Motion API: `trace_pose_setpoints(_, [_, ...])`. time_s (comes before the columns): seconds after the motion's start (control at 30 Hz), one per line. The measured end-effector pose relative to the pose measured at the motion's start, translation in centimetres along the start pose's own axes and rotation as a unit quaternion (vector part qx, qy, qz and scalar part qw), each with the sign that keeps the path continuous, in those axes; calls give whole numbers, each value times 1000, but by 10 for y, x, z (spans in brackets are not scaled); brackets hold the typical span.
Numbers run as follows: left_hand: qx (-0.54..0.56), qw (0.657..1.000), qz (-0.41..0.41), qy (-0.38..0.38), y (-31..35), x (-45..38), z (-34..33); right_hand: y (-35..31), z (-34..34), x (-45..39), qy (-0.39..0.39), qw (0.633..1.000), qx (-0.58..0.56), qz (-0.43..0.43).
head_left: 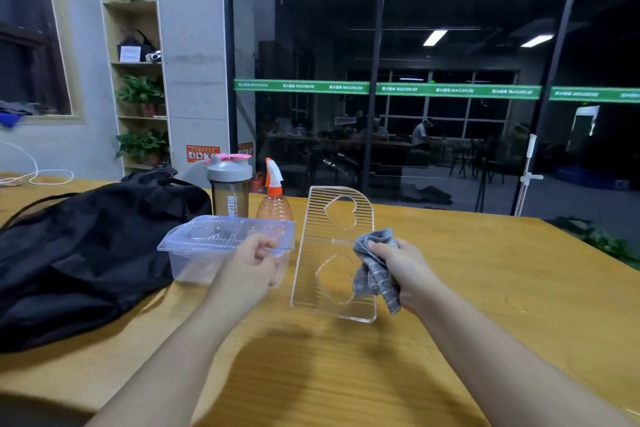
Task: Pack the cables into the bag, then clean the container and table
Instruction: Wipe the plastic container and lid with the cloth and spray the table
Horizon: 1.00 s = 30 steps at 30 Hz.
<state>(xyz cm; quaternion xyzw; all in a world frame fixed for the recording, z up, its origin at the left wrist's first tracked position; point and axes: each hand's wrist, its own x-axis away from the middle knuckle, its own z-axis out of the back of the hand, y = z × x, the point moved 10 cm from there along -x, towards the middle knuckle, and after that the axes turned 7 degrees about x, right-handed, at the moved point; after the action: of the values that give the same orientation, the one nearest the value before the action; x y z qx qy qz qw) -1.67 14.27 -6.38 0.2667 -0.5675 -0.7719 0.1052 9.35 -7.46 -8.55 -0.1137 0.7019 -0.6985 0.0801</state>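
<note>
Cleaning appears underway: the right hand (398, 267) grips a grey cloth (375, 270) over the ribbed lid (334, 253); the left hand (254, 265), fingers curled, holds the clear container (207, 246) at its near corner. Black bag (86, 246) lies left. Next, likely wipe the lid

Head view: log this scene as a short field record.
left hand: left hand grips the rim of the clear plastic container
right hand: right hand holds the crumpled grey cloth
lid: clear ribbed lid with heart cutouts lies flat beside the container
bag: black fabric bag lies left of the container
behind: orange spray bottle, grey-lidded shaker bottle
surface: wooden table
</note>
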Motion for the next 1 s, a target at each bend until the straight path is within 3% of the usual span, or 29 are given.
trace_pose_setpoints(0.07, [-156,969,-192,-1,36,1,0,-11,2,1,-8,998,43,37])
trace_pose_setpoints(0.1, [-262,920,-289,-29,50,6,-10,-17,2,2,-14,996,65,55])
trace_pose_setpoints(0.17, [-445,782,-429,-73,65,20,-38,-30,-1,4,-27,989,112,88])
trace_pose_setpoints(0.23, [-550,686,-464,-109,70,25,-57,-42,-8,8,-53,980,152,120])
trace_pose_setpoints(0.33, [-643,612,-431,-161,75,24,-70,-57,-18,12,-77,960,209,168])
trace_pose_setpoints(0.37, [-650,603,-430,-170,74,23,-73,-59,-19,12,-78,957,218,176])
trace_pose_setpoints(0.47, [-674,611,-368,-193,69,13,-70,-62,-22,13,-79,947,244,194])
trace_pose_setpoints(0.57, [-633,623,-414,-200,71,21,-70,-63,-24,10,-48,941,255,218])
trace_pose_setpoints(0.67, [-607,643,-446,-138,73,15,-55,-62,-10,4,27,951,227,211])
trace_pose_setpoints(0.73, [-595,669,-434,-96,70,6,-39,-52,-4,0,24,968,172,181])
trace_pose_setpoints(0.83, [-611,729,-307,-31,66,-14,-3,-35,0,-1,-7,986,103,133])
trace_pose_setpoints(0.9, [-626,750,-214,-18,49,-26,18,-30,1,0,-12,990,80,115])
trace_pose_setpoints(1.0, [-595,787,-160,10,36,-38,37,-31,-1,1,-17,992,54,110])
